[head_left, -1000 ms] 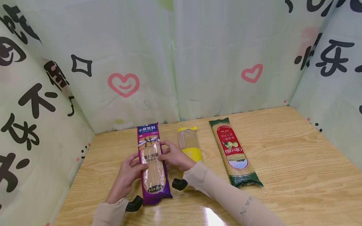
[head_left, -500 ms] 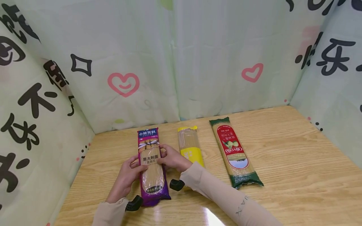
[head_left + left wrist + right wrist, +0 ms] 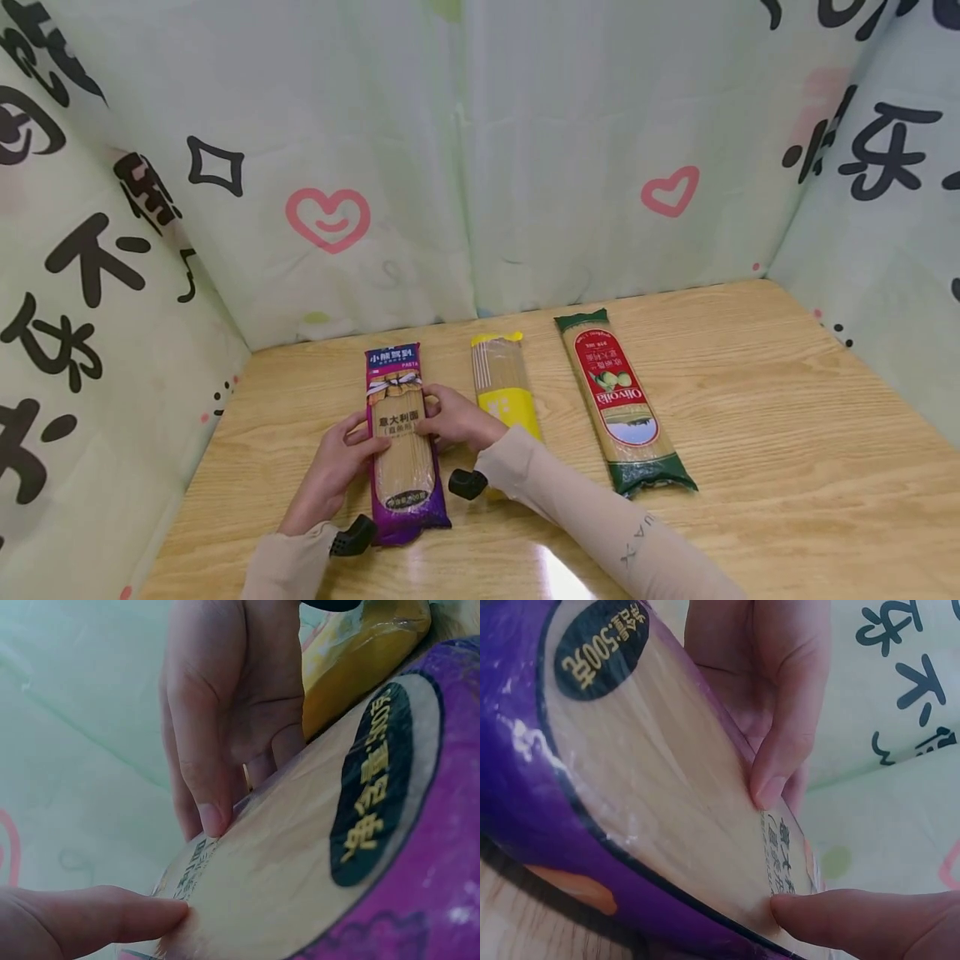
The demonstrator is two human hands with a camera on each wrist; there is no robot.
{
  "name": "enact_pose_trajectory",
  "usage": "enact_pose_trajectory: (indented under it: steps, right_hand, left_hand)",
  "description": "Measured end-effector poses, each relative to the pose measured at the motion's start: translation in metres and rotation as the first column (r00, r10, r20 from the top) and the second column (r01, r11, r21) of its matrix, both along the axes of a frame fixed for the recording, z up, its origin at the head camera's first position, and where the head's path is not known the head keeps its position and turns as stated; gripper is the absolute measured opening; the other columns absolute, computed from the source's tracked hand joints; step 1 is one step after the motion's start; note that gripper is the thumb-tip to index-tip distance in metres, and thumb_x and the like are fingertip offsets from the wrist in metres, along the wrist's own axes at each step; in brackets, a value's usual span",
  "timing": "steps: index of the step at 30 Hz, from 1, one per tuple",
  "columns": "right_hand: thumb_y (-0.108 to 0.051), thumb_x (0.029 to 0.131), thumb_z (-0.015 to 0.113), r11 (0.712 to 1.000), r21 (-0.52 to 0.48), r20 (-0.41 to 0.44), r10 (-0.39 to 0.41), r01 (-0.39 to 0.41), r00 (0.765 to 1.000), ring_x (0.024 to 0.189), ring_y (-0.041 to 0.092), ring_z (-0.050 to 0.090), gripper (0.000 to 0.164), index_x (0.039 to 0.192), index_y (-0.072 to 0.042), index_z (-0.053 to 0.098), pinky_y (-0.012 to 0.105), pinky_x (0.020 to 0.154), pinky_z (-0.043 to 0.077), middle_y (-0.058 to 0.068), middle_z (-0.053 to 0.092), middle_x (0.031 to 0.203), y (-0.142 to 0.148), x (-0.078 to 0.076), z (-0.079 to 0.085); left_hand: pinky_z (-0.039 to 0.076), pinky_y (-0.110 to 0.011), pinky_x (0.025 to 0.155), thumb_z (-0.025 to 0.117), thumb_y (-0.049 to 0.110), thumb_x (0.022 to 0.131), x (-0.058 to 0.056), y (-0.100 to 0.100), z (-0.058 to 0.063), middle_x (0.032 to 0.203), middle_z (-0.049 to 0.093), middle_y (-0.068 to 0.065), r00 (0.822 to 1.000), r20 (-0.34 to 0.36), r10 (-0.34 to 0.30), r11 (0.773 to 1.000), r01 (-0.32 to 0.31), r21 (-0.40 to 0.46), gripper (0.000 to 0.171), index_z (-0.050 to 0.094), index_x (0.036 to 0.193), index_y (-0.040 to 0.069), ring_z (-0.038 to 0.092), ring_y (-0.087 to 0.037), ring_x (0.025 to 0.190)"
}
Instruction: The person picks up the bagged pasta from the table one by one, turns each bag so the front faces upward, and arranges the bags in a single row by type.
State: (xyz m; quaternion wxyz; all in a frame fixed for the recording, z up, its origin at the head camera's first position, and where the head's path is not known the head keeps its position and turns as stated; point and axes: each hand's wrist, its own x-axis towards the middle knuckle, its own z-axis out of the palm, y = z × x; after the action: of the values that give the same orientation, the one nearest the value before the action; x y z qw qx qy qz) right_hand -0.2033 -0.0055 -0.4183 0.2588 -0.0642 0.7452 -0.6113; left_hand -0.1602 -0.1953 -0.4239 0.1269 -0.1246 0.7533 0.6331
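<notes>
A purple bag of spaghetti [image 3: 405,467] with a clear window is held by its two long sides between my hands. My left hand [image 3: 337,467] grips the left edge, its thumb lying on the front. From the right, my right hand [image 3: 467,421] pinches the opposite edge at about mid-length, thumb on the window beside the printed text. In the left wrist view the bag's black weight label [image 3: 371,787] faces up. The right wrist view shows the purple lower end of the bag [image 3: 517,772] standing over the wood. Fingers behind the bag are hidden.
A yellow-ended pasta bag [image 3: 510,404] lies just right of the purple one, partly covered by my right forearm. Farther right, a green-ended pasta bag with a red label [image 3: 618,392] lies slanted on the wooden table [image 3: 772,433]. Printed curtains [image 3: 555,167] enclose the back and sides.
The top end of the purple spaghetti bag has come down toward me, with my right hand moving slightly along with it. My left hand keeps its place, and the other bags lie still.
</notes>
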Motion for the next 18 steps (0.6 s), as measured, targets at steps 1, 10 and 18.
enact_pose_trajectory:
  steps: [1,10,18]
  right_hand:
    - [0.002,0.092,0.063,1.0,-0.003,0.001,0.001,-0.001,1.0,0.085,0.025,0.067,0.055,0.143,0.001,0.042,0.045,0.074,0.061,0.019,0.064,0.102,0.0,-0.0001,-0.0001]
    - [0.003,0.09,0.066,1.0,0.001,-0.004,0.001,-0.001,1.0,0.087,0.026,0.067,0.057,0.142,0.001,0.044,0.045,0.075,0.061,0.019,0.065,0.104,-0.0009,0.0001,-0.0006]
    - [-0.001,0.088,0.07,1.0,0.016,-0.018,0.016,-0.016,1.0,0.089,0.025,0.067,0.048,0.131,0.006,0.049,0.043,0.08,0.06,0.02,0.066,0.107,0.0028,0.0038,0.0017]
  left_hand:
    - [0.053,-0.026,0.074,0.067,0.01,0.093,0.0001,-0.0003,0.0002,0.13,0.061,-0.026,1.0,0.0,-0.001,1.0,0.001,-0.002,0.062,0.04,0.146,-0.002,0.066,-0.013,0.091]
    - [0.053,-0.027,0.074,0.067,0.012,0.093,-0.0014,-0.0042,-0.003,0.131,0.06,-0.026,1.0,0.013,-0.006,1.0,0.007,-0.03,0.063,0.038,0.147,-0.001,0.066,-0.014,0.091]
    - [0.054,-0.036,0.091,0.067,0.015,0.094,0.0007,-0.0088,-0.0005,0.137,0.054,-0.029,0.999,-0.014,-0.029,0.997,0.028,-0.072,0.062,0.039,0.148,0.002,0.064,-0.024,0.108]
